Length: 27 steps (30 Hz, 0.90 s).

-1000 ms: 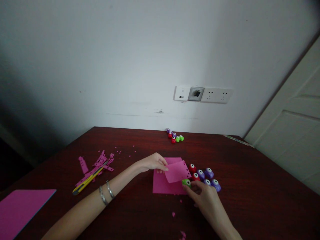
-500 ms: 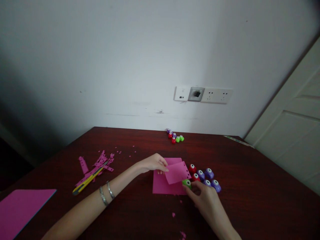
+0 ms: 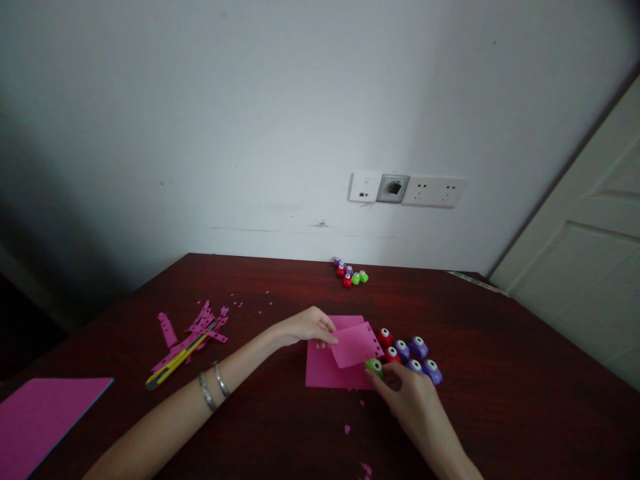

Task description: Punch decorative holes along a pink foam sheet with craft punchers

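Left hand grip pinched on small pink card, right hand grip clamped on green punch; uneven pull could skew or tear the card.

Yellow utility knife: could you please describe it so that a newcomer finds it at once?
On the dark red table, left of the left hand, find the punched pink strips. The yellow utility knife lies slantwise partly over them, the only yellow object there.

Rather dim all over, palest on the middle of the wall, with dark shadows at the left, small things a bit soft, and edges looking stretched.
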### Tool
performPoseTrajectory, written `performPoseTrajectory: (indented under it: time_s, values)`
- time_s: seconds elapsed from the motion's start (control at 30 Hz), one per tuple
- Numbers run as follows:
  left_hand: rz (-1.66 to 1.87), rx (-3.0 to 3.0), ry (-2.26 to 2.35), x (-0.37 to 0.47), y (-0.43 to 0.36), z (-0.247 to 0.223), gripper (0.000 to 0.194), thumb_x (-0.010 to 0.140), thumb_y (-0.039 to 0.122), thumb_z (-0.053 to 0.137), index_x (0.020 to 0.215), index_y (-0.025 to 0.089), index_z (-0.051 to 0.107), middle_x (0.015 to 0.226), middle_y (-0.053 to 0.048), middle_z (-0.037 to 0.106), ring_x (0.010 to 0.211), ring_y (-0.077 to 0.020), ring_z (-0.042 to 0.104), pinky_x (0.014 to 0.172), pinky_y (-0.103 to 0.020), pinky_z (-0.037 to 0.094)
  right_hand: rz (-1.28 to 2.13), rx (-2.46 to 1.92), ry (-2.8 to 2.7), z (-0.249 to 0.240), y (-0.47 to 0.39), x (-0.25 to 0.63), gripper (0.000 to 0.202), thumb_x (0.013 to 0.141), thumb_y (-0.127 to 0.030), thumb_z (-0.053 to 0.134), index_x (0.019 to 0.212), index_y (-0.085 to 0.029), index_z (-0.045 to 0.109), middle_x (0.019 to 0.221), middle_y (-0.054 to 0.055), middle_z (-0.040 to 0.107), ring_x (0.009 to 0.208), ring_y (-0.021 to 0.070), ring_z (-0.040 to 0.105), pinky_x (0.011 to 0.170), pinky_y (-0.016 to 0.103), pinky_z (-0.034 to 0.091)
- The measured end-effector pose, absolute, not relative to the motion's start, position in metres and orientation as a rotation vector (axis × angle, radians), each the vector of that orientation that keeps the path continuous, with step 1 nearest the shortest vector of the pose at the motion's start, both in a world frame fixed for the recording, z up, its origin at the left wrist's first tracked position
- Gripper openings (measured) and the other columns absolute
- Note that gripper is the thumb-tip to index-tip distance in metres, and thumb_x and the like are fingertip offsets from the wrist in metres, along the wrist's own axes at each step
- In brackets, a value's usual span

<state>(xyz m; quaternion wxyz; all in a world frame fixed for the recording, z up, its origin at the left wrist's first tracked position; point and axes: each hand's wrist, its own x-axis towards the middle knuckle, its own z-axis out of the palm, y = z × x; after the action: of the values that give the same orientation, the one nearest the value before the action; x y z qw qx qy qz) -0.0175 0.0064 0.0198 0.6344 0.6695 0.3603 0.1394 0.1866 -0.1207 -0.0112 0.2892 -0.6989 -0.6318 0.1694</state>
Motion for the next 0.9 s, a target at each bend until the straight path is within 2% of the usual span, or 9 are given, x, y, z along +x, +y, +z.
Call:
performPoseTrajectory:
  time_s: [0.43, 0.9]
  values:
    - [0.306, 1.537, 0.810, -0.0183, 0.0076, 0.0193, 0.032, 0.054, 0.034, 0.077, 0.073, 0.010, 0.068, 0.058, -0.002, 0.062, 0.052, -0.0087, 0.053, 0.056, -0.025, 0.042, 0.446, -1.876, -1.670, -0.0139, -0.1196, 0.1880, 0.027, 0.077, -0.044, 0.053, 0.064, -0.021, 0.062, 0.057, 0.002, 0.065, 0.050, 0.0174, 0.059, 0.050, 0.026, 0.041]
    - [0.283, 1.539, 0.791, -0.0181, 0.0048, 0.0240, 0.032, 0.053, 0.033, 0.078, 0.074, 0.010, 0.069, 0.061, -0.003, 0.063, 0.053, -0.0089, 0.053, 0.057, -0.025, 0.042, 0.461, -1.927, -1.668, -0.0094, -0.1198, 0.1877, 0.027, 0.077, -0.043, 0.052, 0.064, -0.021, 0.061, 0.059, 0.002, 0.065, 0.055, 0.0179, 0.061, 0.054, 0.027, 0.040]
